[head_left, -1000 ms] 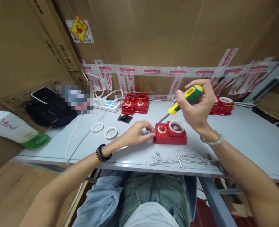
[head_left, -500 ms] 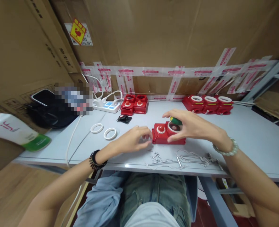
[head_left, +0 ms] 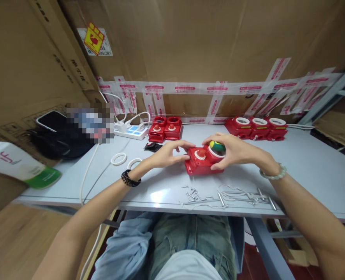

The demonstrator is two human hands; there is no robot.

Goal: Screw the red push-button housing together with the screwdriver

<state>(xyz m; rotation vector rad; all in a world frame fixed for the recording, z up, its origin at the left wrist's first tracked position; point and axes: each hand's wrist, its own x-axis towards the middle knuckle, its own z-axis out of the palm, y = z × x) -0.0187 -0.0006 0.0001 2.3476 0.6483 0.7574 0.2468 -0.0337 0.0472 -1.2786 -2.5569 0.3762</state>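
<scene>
A red plastic box [head_left: 195, 165] with a red dome and a white ring sits in front of me, between my hands, tipped towards me. My left hand [head_left: 172, 153] grips its left end, thumb in front and fingers behind. My right hand [head_left: 229, 151] is closed round the right end, by the white ring. A stubby green and yellow screwdriver handle [head_left: 217, 146] is tucked inside that hand; its shaft is hidden. Whether the box's underside touches the table cannot be made out.
Screws [head_left: 193, 194] and metal rods [head_left: 221, 199] lie along the front edge. White rings [head_left: 118, 158] are at left. Similar red boxes stand at the back left [head_left: 172, 130] and back right [head_left: 253, 130]. A power strip [head_left: 133, 131] and a white-green bottle [head_left: 23, 165] are further left.
My left hand has moved up and right and taken hold of the box's left end. The box has tipped and shifted slightly left, with my right hand closing round its right end.
</scene>
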